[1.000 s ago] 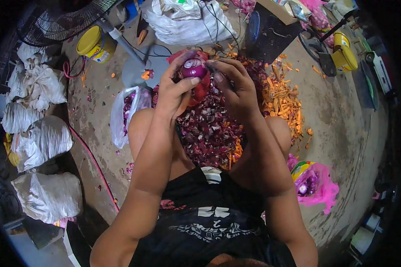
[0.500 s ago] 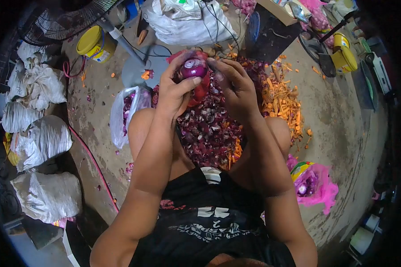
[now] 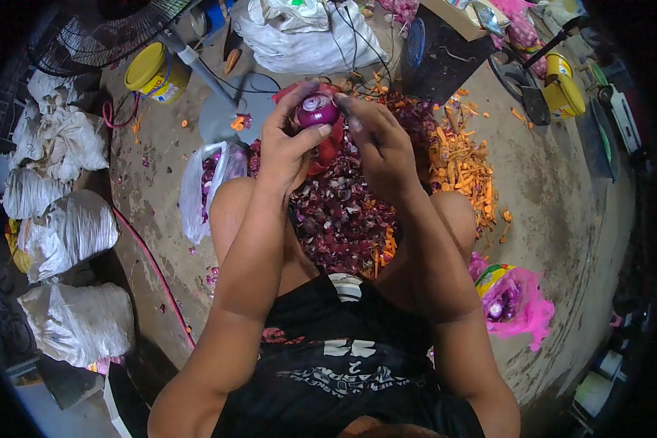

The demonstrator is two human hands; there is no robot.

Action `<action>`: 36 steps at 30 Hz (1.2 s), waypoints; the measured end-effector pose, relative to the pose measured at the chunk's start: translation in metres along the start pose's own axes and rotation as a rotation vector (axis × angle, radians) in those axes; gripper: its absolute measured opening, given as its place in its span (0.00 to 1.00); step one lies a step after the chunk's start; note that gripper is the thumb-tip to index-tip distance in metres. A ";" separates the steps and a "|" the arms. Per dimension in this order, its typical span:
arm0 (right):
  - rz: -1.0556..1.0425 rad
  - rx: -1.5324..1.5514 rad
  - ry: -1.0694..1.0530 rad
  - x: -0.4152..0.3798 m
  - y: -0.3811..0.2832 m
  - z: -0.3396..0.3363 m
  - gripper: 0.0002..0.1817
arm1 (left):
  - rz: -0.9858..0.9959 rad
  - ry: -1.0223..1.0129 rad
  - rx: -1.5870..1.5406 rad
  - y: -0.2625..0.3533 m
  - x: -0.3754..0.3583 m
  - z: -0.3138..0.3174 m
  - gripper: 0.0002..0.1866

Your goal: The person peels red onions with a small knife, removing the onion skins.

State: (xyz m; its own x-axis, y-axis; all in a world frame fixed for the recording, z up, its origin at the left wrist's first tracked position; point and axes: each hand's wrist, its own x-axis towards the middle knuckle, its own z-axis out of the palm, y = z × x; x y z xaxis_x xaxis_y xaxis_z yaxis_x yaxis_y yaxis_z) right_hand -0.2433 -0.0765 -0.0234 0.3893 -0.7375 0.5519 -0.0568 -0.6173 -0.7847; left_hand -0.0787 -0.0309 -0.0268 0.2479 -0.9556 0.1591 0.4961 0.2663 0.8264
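Note:
A shiny purple-red onion [image 3: 319, 113] sits in my left hand [image 3: 288, 139], with the thumb in front and fingers round its far side. Its pale cut end faces up. My right hand [image 3: 381, 139] is at the onion's right side, fingers bent together and fingertips near it. Anything inside those right fingers is hidden from me. Below the onion shows a red bag or mesh [image 3: 330, 152]. Under both hands and between my knees spreads a heap of dark onion skins [image 3: 347, 208].
Orange carrot peelings [image 3: 460, 171] lie to the right. A white plastic bag [image 3: 197, 193] with onion pieces stands left, a pink bag [image 3: 525, 299] with onions right. White sacks [image 3: 73, 226] line the left. A yellow bucket [image 3: 147, 69] and fan [image 3: 102, 33] stand at upper left.
The right hand has shifted very slightly left, closer to the onion. My left hand keeps hold of the onion in nearly the same place.

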 end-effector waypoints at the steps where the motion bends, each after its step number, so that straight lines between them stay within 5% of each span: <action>1: 0.022 0.028 -0.002 0.000 -0.002 0.000 0.18 | 0.003 -0.005 -0.001 0.000 0.000 0.000 0.38; 8: 0.498 0.571 -0.003 0.000 -0.008 -0.005 0.17 | -0.060 -0.113 -0.158 0.007 -0.002 0.001 0.39; 12: 0.420 0.452 0.018 0.003 0.003 -0.007 0.20 | -0.086 -0.164 -0.252 0.007 -0.003 0.001 0.39; 16: 0.126 0.049 -0.026 0.000 -0.003 -0.009 0.19 | -0.054 -0.047 -0.106 0.008 0.000 0.002 0.38; 22: -0.025 -0.002 0.015 0.000 0.002 0.000 0.19 | -0.037 -0.016 -0.036 0.006 0.000 0.002 0.36; 36: 0.375 0.380 0.086 0.003 0.014 -0.004 0.19 | -0.170 -0.257 -0.380 0.004 -0.002 -0.008 0.35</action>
State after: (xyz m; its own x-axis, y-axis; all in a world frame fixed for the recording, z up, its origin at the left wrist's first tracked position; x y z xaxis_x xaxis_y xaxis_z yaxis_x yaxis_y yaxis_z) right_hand -0.2466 -0.0886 -0.0319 0.3287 -0.9179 0.2225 0.1648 -0.1762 -0.9705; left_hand -0.0700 -0.0271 -0.0282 -0.0524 -0.9770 0.2069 0.7923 0.0854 0.6041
